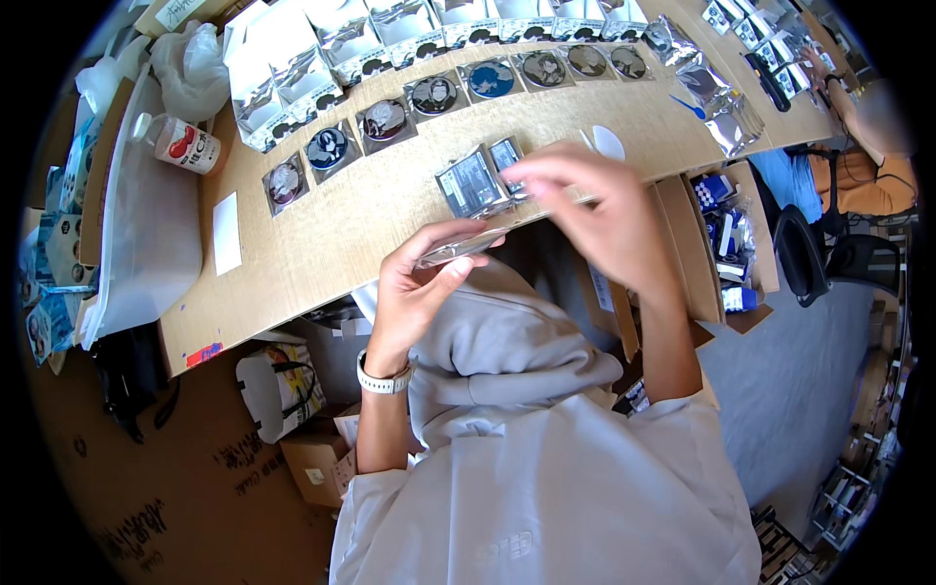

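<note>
My left hand (414, 283), with a white watch at its wrist, pinches a thin stack of clear plastic packets (458, 248) between thumb and fingers, just over the table's front edge. To the right my right hand (595, 195) is raised and smeared by motion, so I cannot tell whether its fingers hold anything. Close to its fingertips lie a stack of dark packets in clear wrap (475, 185) and a smaller dark packet (504, 154). Behind them, a curved row of round discs in clear sleeves runs along the table, among them a blue disc (490, 79).
Open white boxes (405, 49) line the table's back. A clear plastic bin (146, 219) and a labelled jar (185, 144) stand left; a white card (226, 234) lies nearby. Silver pouches (717, 97) lie right, above a carton of blue-and-white boxes (726, 234). Another person's arm (848, 102) reaches in far right.
</note>
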